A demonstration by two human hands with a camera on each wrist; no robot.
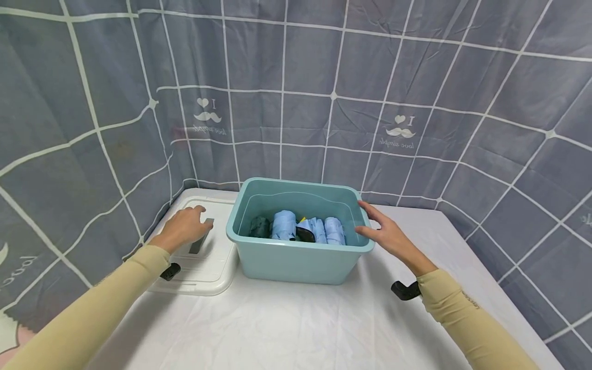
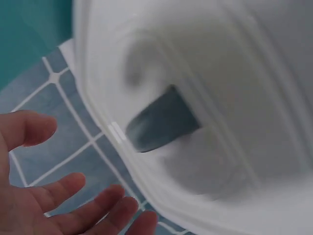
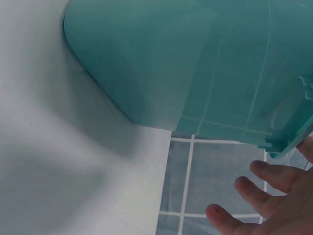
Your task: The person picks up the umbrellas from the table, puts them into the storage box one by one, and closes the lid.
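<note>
A light teal plastic bin (image 1: 296, 262) stands on the table, its top uncovered. Inside it lie light blue rolled bundles (image 1: 284, 225), a dark green bundle (image 1: 260, 227) and a small black piece (image 1: 305, 235). My right hand (image 1: 386, 234) is at the bin's right rim, fingers spread; in the right wrist view the fingers hang apart below the rim (image 3: 293, 144). To the left, a white lid (image 1: 203, 277) with a dark grey strip (image 1: 196, 245) lies flat. Over this lid my left hand (image 1: 184, 227) hovers with loosely bent fingers, holding nothing.
A white cloth (image 1: 296, 329) covers the table. Grey curtains (image 1: 305, 128) with white grid lines hang behind it and along both sides. Each wrist carries a black camera mount (image 1: 405, 291).
</note>
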